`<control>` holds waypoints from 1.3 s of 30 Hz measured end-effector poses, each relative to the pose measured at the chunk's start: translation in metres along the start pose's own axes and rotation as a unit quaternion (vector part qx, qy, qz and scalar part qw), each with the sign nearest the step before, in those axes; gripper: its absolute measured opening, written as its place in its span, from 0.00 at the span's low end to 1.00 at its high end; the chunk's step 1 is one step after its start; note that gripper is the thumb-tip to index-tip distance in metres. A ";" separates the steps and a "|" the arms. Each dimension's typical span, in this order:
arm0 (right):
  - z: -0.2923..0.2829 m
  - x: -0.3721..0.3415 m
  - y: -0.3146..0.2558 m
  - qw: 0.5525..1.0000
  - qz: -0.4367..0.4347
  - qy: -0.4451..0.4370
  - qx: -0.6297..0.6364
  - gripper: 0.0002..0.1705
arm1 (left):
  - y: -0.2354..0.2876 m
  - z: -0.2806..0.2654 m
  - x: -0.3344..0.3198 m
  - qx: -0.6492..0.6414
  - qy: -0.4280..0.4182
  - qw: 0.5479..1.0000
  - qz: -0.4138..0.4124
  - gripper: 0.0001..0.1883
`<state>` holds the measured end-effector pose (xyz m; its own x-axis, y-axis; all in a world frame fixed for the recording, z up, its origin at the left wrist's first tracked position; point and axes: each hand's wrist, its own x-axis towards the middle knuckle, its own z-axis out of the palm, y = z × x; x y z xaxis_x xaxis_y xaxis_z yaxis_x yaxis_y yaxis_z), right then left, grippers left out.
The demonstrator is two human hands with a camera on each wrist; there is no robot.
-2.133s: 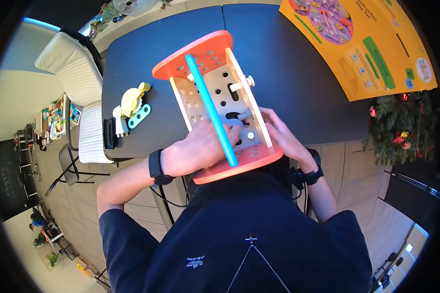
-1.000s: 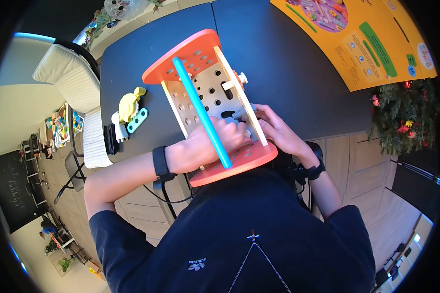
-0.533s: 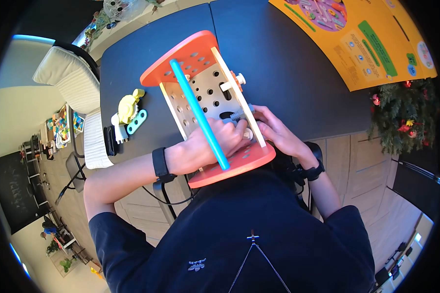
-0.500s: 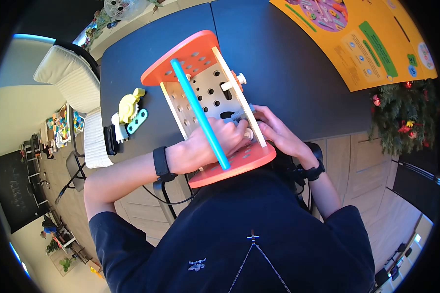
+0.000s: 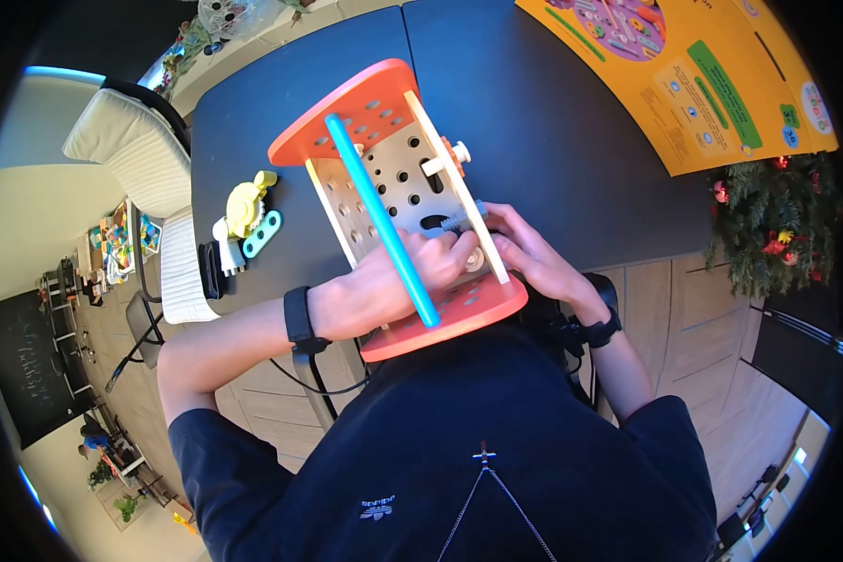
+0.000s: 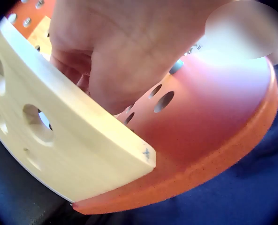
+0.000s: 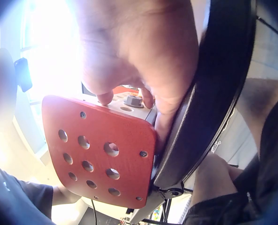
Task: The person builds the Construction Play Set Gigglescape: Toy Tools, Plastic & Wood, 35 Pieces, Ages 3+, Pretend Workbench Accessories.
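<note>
A toy toolbox has red perforated ends, pale wooden sides and a blue rod handle. My left hand reaches under the rod into the box with bent fingers. It pinches a cream nut by the inner right side; the thumb is hidden. A grey threaded bolt lies just above those fingers. My right hand is outside the same side panel, fingertips touching it. In the right wrist view, a grey hexagonal head shows between its fingers.
On the dark table, left of the box, lie a yellow toy tool and a teal strip with holes. A yellow box stands at the right, above a decorated tree. A pale chair is at the left.
The toolbox has shifted slightly left in the head view. My left hand has moved deeper toward the right side, its fingers closing in on the cream nut. The right hand stays at the panel.
</note>
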<state>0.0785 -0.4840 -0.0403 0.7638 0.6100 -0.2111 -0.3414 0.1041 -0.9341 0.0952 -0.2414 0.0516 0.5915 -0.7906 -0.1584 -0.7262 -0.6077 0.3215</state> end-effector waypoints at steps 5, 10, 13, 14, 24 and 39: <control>0.000 0.001 0.000 1.000 0.002 -0.001 0.002 0.33 | -0.003 0.004 -0.004 -0.027 0.043 0.999 -0.003 0.16; -0.001 0.001 0.001 1.000 0.009 0.002 0.004 0.33 | 0.000 0.005 0.001 -0.008 0.017 0.999 -0.035 0.20; -0.001 0.001 0.002 1.000 0.007 0.000 0.000 0.33 | 0.005 -0.002 0.005 0.024 -0.023 0.999 -0.035 0.19; -0.002 0.000 0.002 1.000 0.009 -0.004 0.001 0.34 | 0.005 0.000 0.006 0.025 -0.016 0.999 -0.031 0.19; -0.002 0.002 0.004 1.000 0.009 0.005 -0.008 0.32 | 0.000 0.013 0.011 0.044 -0.024 0.999 -0.019 0.26; -0.002 0.001 0.004 1.000 0.008 0.005 -0.005 0.31 | 0.001 0.008 0.010 0.009 -0.044 0.998 -0.051 0.26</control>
<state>0.0795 -0.4843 -0.0444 0.7642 0.6030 -0.2287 -0.3473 0.0861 -0.9338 0.0975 -0.2506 0.0432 0.6296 -0.7282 -0.2708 -0.6710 -0.6854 0.2829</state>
